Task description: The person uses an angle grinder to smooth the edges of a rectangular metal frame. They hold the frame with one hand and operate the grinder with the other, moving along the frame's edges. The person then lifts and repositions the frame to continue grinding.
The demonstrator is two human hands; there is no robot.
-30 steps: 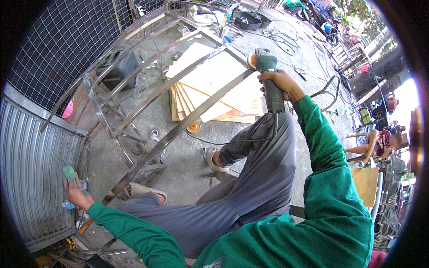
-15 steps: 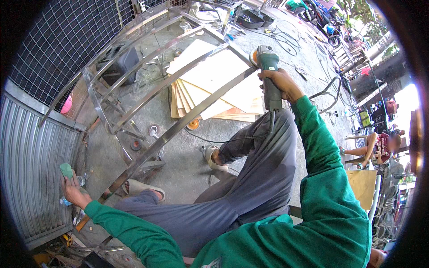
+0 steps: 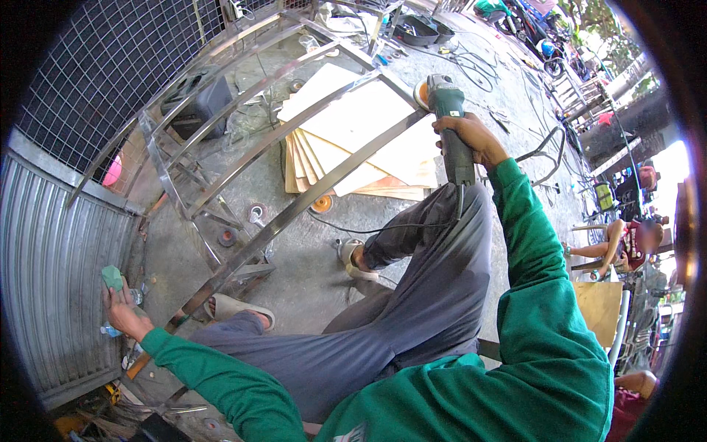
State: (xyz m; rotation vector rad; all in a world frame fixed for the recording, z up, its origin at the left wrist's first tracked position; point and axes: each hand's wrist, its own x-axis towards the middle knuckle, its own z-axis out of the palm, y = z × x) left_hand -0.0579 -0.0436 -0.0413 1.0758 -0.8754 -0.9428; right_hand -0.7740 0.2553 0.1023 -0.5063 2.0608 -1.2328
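My right hand (image 3: 475,138) is wrapped round the body of a green and dark grey angle grinder (image 3: 458,158), held above my bent knee. The grinder's orange-edged disc (image 3: 421,94) is by the far right corner of a shiny metal tube frame (image 3: 324,179); whether it touches the tube I cannot tell. A power cord trails from the grinder's lower end over my trouser leg. At the far left, my left hand (image 3: 127,315) grips a pale green block (image 3: 112,278), which looks like polishing compound, beside the corrugated metal wall (image 3: 66,272).
The frame's long tubes slant across my legs. Under it lie a fanned stack of pale boards (image 3: 353,140), an orange disc (image 3: 321,204) and a black case (image 3: 195,103). Cables (image 3: 471,66) loop over the concrete at the far right. A person (image 3: 626,243) sits at the right.
My right hand and the grinder have shifted slightly right. The green block has moved a little to the right in my left hand. A maroon sleeve now shows at the lower right.
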